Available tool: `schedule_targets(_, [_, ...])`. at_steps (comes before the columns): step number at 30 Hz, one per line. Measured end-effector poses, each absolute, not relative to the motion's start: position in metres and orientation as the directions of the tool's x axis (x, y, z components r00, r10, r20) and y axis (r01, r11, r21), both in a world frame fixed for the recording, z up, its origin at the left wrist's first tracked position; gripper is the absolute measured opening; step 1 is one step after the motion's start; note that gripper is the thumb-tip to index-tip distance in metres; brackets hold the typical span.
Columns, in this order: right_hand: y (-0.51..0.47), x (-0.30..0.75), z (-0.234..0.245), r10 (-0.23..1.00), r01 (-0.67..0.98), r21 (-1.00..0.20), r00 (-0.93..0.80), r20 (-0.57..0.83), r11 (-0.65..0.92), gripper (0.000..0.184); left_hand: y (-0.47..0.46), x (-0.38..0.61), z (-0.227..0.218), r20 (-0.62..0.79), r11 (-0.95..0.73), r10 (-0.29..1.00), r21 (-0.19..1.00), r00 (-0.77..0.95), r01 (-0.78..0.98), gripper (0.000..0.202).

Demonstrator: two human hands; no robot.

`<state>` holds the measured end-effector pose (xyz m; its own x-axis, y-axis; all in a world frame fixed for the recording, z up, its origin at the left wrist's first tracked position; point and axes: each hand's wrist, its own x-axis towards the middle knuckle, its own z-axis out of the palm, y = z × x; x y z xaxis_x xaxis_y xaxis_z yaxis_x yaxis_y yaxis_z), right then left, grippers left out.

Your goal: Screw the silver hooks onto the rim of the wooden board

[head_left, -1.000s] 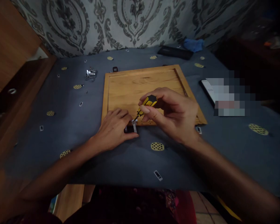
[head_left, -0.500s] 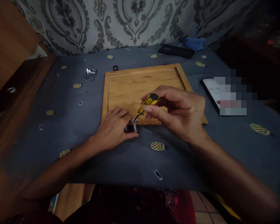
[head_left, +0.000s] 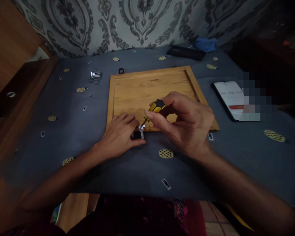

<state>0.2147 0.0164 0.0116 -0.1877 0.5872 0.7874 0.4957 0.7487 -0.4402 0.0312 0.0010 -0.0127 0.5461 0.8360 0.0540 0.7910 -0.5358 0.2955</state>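
A wooden panel (head_left: 147, 87) with a raised frame lies on the blue cloth. My right hand (head_left: 184, 123) is closed round a yellow and black screwdriver (head_left: 155, 107), whose tip points down at a small metal bracket (head_left: 140, 131) at the panel's near edge. My left hand (head_left: 119, 134) rests beside that edge, its fingers pressed on the bracket and holding it against the wood. Part of the bracket is hidden under my fingers.
A lit phone (head_left: 229, 98) lies to the right of the panel. A cluster of metal hardware (head_left: 94, 76) sits at the back left, a dark flat case (head_left: 185, 52) and a blue cloth (head_left: 206, 43) by the patterned wall. Wooden furniture (head_left: 9, 49) stands at the left.
My right hand has shifted slightly round the screwdriver handle, which stays on the bracket. My left hand has not moved.
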Motion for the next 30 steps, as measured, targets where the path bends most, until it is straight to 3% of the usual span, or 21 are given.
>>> schedule_targets(7, [0.0147,0.2133,0.0113,0.602,0.447,-0.482,-0.175,0.779,0.754,0.02,0.0011,0.0302,-0.0141,0.081,-0.551,0.829,0.287,0.554,0.784,0.043])
schedule_targets(13, [0.0115,0.2171,0.0088,0.562,0.397,-0.45,-0.235,0.793,0.8,0.009,0.002,0.0305,-0.0134,0.064,-0.557,0.827,0.23,0.559,0.798,0.043])
schedule_targets(20, [0.0123,0.2178,0.0077,0.683,0.234,-0.672,0.043,0.729,0.703,0.005,0.0014,0.0314,-0.0099,0.054,-0.548,0.832,0.241,0.553,0.801,0.044])
schedule_targets(30, [0.0143,0.2166,0.0026,0.721,0.304,-0.674,-0.067,0.69,0.674,0.016,0.001,0.0306,-0.0115,0.078,-0.558,0.827,0.225,0.556,0.799,0.042])
